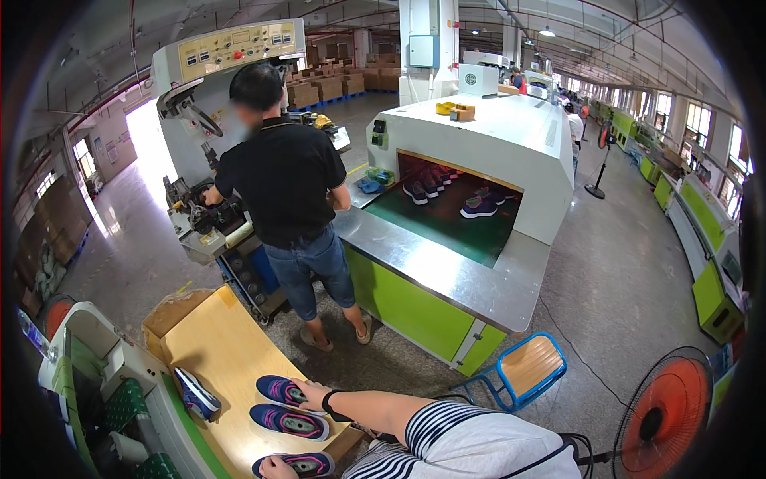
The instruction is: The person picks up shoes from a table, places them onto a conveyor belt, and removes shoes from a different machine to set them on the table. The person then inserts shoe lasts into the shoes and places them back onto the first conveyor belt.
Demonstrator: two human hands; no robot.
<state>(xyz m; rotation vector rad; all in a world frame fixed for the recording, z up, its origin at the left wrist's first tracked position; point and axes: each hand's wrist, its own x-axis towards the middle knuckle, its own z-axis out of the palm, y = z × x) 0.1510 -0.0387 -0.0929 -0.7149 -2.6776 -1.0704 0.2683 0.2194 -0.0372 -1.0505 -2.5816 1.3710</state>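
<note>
Navy shoe (277, 389) gripped by right hand (313, 396), fingers curled; left hand (277, 468) touches lowest shoe (316, 463), finger closure unclear.

Blue-framed stool (533, 369) right of the right hand (311, 397), orange fan (674, 403) farther right, co-worker (283, 184) beyond the hand, white tunnel machine (499, 132) beyond and to the right

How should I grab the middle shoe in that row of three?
Probably pinch the middle shoe by its rim near the heel, coming from above and the picture's right. It stands on its sole with its opening facing up and its heel to the right, so your grip could go thumb inside, fingers outside.
</note>
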